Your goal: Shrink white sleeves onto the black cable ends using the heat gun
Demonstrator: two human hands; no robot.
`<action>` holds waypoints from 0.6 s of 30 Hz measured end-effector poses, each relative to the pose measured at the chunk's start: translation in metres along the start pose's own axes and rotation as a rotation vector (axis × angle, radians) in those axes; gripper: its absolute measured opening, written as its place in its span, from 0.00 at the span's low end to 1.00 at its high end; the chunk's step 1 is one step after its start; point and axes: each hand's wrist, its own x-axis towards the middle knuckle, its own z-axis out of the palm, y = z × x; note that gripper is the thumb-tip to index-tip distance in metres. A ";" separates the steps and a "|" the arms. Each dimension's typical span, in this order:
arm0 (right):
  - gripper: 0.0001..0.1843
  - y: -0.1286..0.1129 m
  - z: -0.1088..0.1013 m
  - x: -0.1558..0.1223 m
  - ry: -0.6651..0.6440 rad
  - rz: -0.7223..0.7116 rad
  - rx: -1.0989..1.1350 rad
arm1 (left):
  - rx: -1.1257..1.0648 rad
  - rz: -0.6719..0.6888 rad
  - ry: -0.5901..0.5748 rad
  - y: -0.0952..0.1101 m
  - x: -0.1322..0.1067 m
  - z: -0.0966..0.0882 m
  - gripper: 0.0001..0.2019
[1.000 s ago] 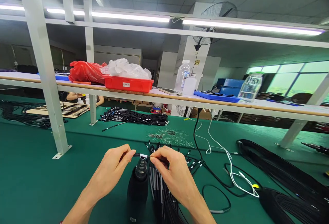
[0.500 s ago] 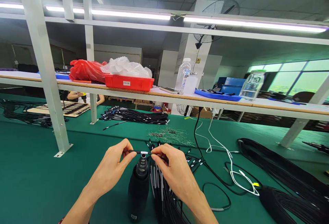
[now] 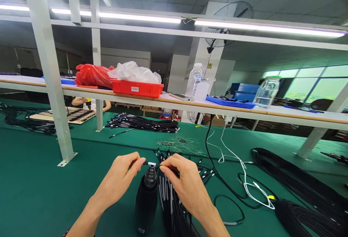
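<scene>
A black cable with a white label sleeve is stretched level between my hands. My left hand pinches its left end, and my right hand pinches it just right of the label. Directly beneath the label stands a black heat gun, upright, its stepped metal nozzle pointing up close to the sleeve. Whether the cable touches the nozzle cannot be told. Under and beside my right hand lies a bundle of black cables with grey sleeves and white labels.
Another bundle of cables lies farther back, near thin wire scraps. Coiled black cables and a white cord lie at right. A shelf with a red bin crosses above. A co-worker's hand shows at left.
My left hand has turned slightly and sits a little farther right, covering more of the cable's left end. The label stays over the nozzle, and my right hand is nearly unmoved.
</scene>
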 end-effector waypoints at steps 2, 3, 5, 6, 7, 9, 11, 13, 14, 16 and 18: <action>0.10 0.002 0.001 0.000 0.001 0.007 -0.005 | -0.004 0.002 0.012 0.001 0.000 0.001 0.22; 0.10 0.003 0.001 0.001 0.001 0.010 -0.007 | -0.005 0.001 0.020 0.002 0.000 0.001 0.22; 0.10 0.004 0.002 0.001 0.005 0.012 -0.007 | -0.010 0.007 0.037 0.003 0.001 0.000 0.20; 0.10 0.005 0.002 0.002 0.006 0.014 -0.004 | -0.015 0.017 0.044 0.003 0.001 0.000 0.19; 0.09 0.005 0.002 0.002 0.006 0.017 -0.002 | -0.020 0.031 0.050 0.003 0.001 0.000 0.18; 0.09 0.004 0.000 0.001 -0.006 0.026 -0.006 | -0.034 0.061 0.058 0.004 0.001 0.000 0.15; 0.09 0.003 -0.002 0.000 -0.030 0.029 -0.025 | -0.049 0.074 0.060 0.005 0.000 0.000 0.15; 0.11 0.002 -0.004 -0.002 -0.050 0.022 -0.050 | -0.060 0.065 0.052 0.006 -0.001 0.000 0.16; 0.12 0.002 -0.005 -0.002 -0.052 0.019 -0.058 | -0.066 0.054 0.047 0.008 -0.002 -0.001 0.18; 0.13 0.001 -0.005 -0.003 -0.044 0.014 -0.058 | -0.078 0.030 0.045 0.009 -0.003 -0.002 0.21; 0.12 0.001 -0.005 -0.004 -0.032 0.009 -0.049 | -0.086 0.008 0.058 0.009 -0.003 -0.003 0.24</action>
